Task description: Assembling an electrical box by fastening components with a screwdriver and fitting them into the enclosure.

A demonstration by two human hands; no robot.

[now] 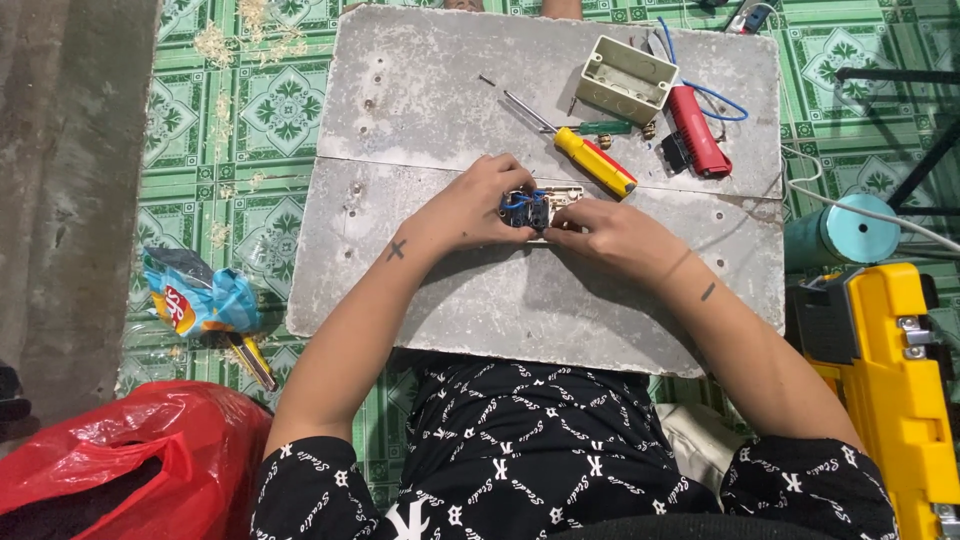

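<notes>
Both hands work on a small switch module [535,208] at the middle of the grey surface [430,290], just below the seam between its two slabs. Left hand [478,205] pinches the left side of the module, fingers curled tight around it. Right hand [610,232] holds the right side, fingertips pressed to the pale faceplate edge. Each grip is narrow and closed on the module.

Progress, judged from layout: blue wires [520,198] already sit at the dark back of the module, so wiring looks started or nearly done. The module is not in its box: the box lies well apart, so mounting looks left to do. The yellow-handled screwdriver [585,152] lies loose on the surface, just above the hands, untouched. A red tool [692,130] with a blue wire loop beside it lies to the right of the box, also idle.

Containers:
- Cream wall box [627,78], upper right of the surface, open side up, looks empty.
- Red plastic bag [130,460] on the floor, lower left, contents hidden.
- Crumpled snack bag [195,300] on the floor left of the surface, contents not visible.
- Yellow case [895,380] at right edge, closed as far as visible.
- Teal spool [845,230] near it holds white cable.
</notes>
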